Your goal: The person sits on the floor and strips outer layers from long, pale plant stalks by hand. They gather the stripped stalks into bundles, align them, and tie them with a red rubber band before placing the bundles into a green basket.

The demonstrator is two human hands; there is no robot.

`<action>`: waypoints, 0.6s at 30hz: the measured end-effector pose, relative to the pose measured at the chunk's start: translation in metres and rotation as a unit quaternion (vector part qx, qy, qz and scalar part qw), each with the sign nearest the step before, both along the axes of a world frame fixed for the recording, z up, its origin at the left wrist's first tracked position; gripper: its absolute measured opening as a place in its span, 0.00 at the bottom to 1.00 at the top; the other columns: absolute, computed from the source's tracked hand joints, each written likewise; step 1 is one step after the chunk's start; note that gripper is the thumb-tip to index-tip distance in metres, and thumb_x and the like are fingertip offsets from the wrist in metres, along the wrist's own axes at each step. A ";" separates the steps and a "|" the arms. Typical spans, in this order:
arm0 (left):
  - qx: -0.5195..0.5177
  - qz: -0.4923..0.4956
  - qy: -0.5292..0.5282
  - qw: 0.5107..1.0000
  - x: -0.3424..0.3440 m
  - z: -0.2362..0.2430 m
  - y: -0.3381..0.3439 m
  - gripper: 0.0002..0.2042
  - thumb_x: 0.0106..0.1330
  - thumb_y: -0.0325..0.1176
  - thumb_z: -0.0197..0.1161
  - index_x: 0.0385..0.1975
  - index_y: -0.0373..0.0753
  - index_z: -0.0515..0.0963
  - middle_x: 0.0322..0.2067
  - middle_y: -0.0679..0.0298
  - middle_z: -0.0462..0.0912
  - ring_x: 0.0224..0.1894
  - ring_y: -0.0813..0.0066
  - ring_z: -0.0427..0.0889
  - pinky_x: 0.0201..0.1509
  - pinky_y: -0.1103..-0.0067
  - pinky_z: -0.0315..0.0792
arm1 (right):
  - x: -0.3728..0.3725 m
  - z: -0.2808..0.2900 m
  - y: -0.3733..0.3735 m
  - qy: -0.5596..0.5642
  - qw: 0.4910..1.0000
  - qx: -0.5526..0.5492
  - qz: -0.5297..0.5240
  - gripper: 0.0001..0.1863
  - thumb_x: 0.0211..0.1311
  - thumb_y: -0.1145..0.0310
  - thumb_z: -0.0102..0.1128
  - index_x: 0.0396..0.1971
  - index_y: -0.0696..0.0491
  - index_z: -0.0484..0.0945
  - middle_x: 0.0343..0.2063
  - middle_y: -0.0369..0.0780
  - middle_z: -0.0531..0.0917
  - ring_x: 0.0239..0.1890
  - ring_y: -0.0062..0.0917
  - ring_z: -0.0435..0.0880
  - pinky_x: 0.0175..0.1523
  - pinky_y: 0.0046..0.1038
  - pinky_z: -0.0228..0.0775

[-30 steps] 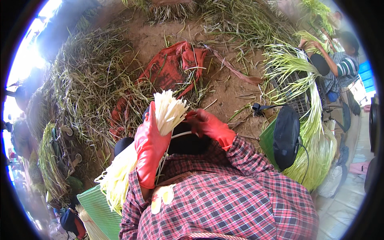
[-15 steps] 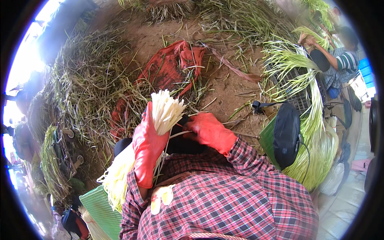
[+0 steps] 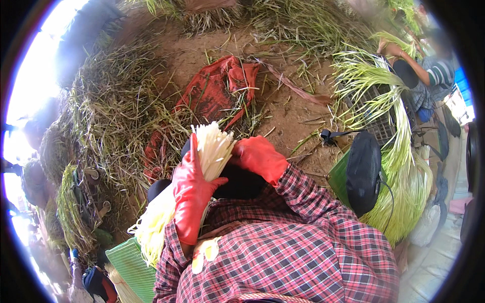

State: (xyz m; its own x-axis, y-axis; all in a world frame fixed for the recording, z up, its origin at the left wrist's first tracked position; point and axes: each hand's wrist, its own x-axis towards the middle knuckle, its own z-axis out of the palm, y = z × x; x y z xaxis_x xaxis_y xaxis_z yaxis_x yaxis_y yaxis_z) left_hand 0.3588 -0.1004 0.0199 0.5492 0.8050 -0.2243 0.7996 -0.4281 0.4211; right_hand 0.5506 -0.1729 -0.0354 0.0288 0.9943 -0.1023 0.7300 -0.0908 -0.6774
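On my left, a tangled heap of dry green-brown leaves (image 3: 118,96) covers the ground, and a green mesh plastic crate (image 3: 129,265) sits low beside my sleeve. My left hand (image 3: 191,189), in a red rubber glove, is wrapped around a thick bundle of long, pale yellow-white stalks (image 3: 213,151), which stands tilted in front of my lap, cut ends upward, its limp yellow ends trailing down past my forearm toward that crate. My left thumb now juts out to the right, where half a second ago it did not show. My right hand (image 3: 260,159), gloved in red too, has come in against the bundle's upper right side; the single loose stalk that stretched between my hands no longer shows, so I judge the bundle to be neater on that side. My right fingers are curled, but their tips are turned away into shadow, so I cannot tell whether they pinch a stalk. Farther right, yellow-green leaves (image 3: 399,118) drape over a black plastic lattice crate (image 3: 378,130).
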 end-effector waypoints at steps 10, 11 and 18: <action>0.061 -0.013 -0.054 0.997 -0.004 -0.011 0.004 0.57 0.45 0.31 0.75 0.73 0.44 0.39 0.58 0.47 0.72 0.52 0.46 0.78 0.52 0.64 0.75 | -0.009 -0.010 -0.006 0.138 0.910 0.358 -0.159 0.12 0.59 0.73 0.65 0.44 0.50 0.81 0.31 0.40 0.84 0.31 0.28 0.83 0.40 0.27 0.76; 0.038 0.003 -0.045 0.998 -0.003 -0.011 0.004 0.58 0.45 0.31 0.75 0.73 0.45 0.38 0.57 0.47 0.72 0.53 0.46 0.77 0.54 0.64 0.74 | -0.010 -0.011 -0.007 0.152 0.903 0.384 -0.121 0.10 0.59 0.73 0.65 0.41 0.50 0.82 0.32 0.40 0.84 0.32 0.27 0.83 0.39 0.27 0.77; 0.038 0.010 -0.040 0.998 -0.005 -0.010 0.001 0.56 0.45 0.32 0.74 0.73 0.42 0.40 0.59 0.48 0.71 0.53 0.47 0.77 0.52 0.64 0.75 | -0.026 -0.004 -0.010 0.060 0.941 0.321 -0.092 0.11 0.51 0.71 0.68 0.37 0.49 0.83 0.30 0.40 0.82 0.32 0.37 0.83 0.34 0.35 0.74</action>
State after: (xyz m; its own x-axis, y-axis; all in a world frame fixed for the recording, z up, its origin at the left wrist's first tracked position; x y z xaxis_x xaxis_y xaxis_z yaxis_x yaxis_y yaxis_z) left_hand 0.3536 -0.0998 0.0099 0.5460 0.8294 -0.1180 0.7735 -0.4450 0.4513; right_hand 0.5249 -0.1833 -0.0392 0.2335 0.8316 0.5040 0.6568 0.2473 -0.7124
